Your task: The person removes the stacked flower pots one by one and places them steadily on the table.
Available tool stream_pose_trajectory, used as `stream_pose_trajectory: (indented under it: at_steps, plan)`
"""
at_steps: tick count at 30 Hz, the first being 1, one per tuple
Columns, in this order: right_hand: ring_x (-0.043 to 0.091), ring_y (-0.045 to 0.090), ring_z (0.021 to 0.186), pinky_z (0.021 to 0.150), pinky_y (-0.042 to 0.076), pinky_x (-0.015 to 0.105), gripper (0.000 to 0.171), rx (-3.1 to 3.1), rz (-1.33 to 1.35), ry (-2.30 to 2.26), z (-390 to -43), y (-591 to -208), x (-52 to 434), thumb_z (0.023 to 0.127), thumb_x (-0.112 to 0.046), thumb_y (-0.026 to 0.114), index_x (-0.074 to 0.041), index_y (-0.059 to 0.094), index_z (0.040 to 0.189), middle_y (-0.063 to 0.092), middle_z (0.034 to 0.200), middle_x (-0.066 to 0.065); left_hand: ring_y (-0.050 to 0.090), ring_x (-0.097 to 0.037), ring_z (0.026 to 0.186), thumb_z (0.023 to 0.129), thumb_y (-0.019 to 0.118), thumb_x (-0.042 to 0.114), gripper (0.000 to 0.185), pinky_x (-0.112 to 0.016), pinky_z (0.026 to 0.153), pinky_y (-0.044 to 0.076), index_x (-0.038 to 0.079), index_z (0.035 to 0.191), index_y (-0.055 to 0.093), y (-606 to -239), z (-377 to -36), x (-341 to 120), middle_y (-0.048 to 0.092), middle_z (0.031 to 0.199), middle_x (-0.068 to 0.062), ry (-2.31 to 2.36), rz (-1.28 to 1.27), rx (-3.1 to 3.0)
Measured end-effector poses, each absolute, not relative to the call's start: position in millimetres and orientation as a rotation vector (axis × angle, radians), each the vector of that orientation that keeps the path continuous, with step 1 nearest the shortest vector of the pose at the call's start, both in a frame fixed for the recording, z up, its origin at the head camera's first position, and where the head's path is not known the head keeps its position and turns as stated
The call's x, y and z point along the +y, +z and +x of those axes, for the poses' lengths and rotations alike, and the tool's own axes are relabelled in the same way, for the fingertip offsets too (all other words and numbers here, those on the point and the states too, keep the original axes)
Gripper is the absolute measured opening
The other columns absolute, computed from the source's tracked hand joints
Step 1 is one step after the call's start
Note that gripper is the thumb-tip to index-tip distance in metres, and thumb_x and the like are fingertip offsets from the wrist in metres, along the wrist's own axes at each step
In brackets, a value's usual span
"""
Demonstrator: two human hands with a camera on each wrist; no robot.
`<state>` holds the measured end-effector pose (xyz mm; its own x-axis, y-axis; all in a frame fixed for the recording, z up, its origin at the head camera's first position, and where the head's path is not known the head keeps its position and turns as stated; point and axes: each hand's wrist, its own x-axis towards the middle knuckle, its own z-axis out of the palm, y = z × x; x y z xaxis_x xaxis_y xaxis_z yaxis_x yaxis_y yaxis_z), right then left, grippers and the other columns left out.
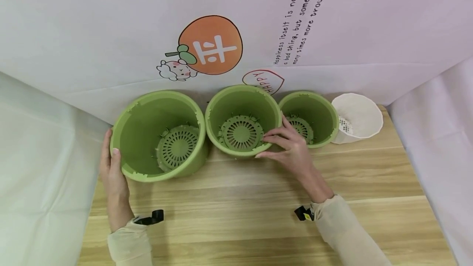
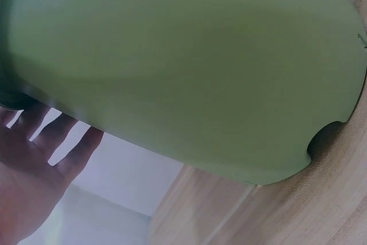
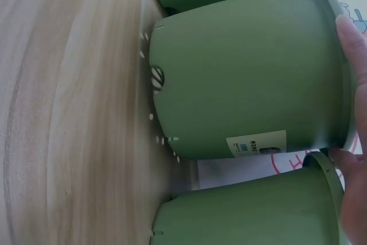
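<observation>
Four plastic pots with slotted bases stand side by side in falling size. At the left, my left hand (image 1: pixel 113 175) rests against the outer side of the large green flowerpot (image 1: pixel 138 138), fingers fairly straight below its rim and thumb at the rim's edge. My right hand (image 1: pixel 295 153) grips the rim of the medium green flowerpot (image 1: pixel 242 98), thumb outside and some fingertips over the inner edge. Another finger (image 3: pixel 339 158) reaches between this pot and the small green flowerpot (image 1: pixel 319 112). The wrist views show the large pot's plain wall (image 2: pixel 189 78) and a label (image 3: pixel 258 143) on the medium one.
A white pot (image 1: pixel 363 114) with a perforated base stands at the right end of the row. Behind the pots rises a white printed cloth (image 1: pixel 258 32). White cloth sides (image 1: pixel 33 167) bound the wooden table (image 1: pixel 229 216) left and right.
</observation>
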<state>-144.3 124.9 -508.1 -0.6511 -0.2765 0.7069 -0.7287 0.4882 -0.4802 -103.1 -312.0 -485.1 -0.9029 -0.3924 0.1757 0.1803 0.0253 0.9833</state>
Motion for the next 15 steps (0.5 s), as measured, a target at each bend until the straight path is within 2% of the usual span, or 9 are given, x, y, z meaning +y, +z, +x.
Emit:
stream_pose_trajectory:
  at_steps: [8, 15]
  plan:
    - [0.041, 0.066, 0.107, 0.11, 0.034, 0.059, 0.047, -2.2, 0.852, 1.025, -143.7, -511.4, 120.0, 0.071, -0.048, 0.081, -0.002, 0.077, 0.081, 0.073, 0.088, 0.014, 0.02, -0.02, 0.15, 0.105, 0.044, 0.023, 0.048, -0.026, 0.12, 0.016, 0.023, 0.153, 0.037, -483.2, -100.5, -311.0, 0.027, 0.163, -0.002, -1.948, 0.249, -1.932]
    - [0.04, 0.064, 0.112, 0.113, 0.032, 0.054, 0.051, -2.297, 0.82, 0.979, -143.4, -507.9, 119.5, 0.072, -0.055, 0.077, -0.005, 0.077, 0.081, 0.074, 0.09, 0.01, 0.017, -0.019, 0.151, 0.106, 0.041, 0.027, 0.05, -0.026, 0.121, 0.013, 0.021, 0.155, 0.034, -482.7, -100.4, -309.5, 0.025, 0.163, -0.002, -1.97, 0.241, -1.906]
